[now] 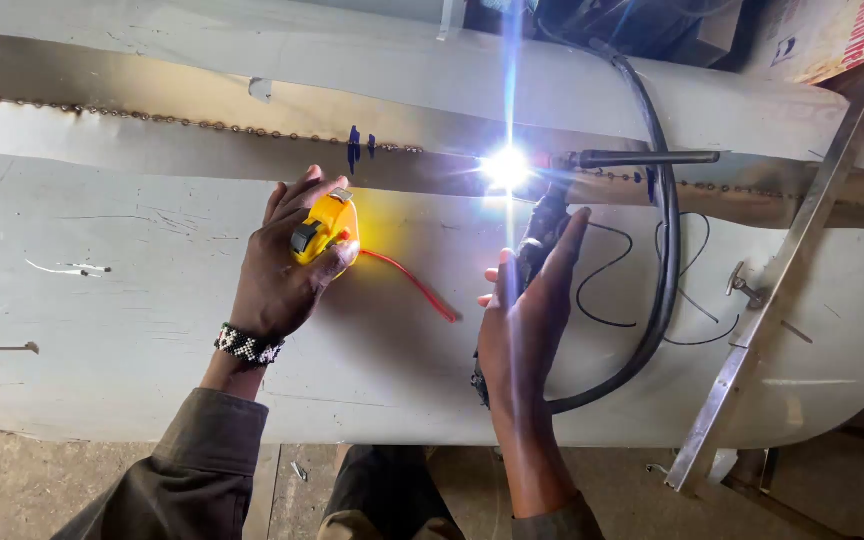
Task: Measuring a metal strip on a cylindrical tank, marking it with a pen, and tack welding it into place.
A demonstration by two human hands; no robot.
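Note:
My left hand grips a yellow tape measure with a red strap, pressed against a large curved grey sheet-metal body. My right hand holds a black welding electrode holder. Its tip meets the horizontal seam of the metal, where a bright white arc burns. A beaded black-and-white bracelet circles my left wrist.
A thick black cable loops from the holder up past the seam. A dark rod lies along the seam right of the arc. A slanted metal angle bar leans at right. Blue marks sit on the seam. Below is dirt floor.

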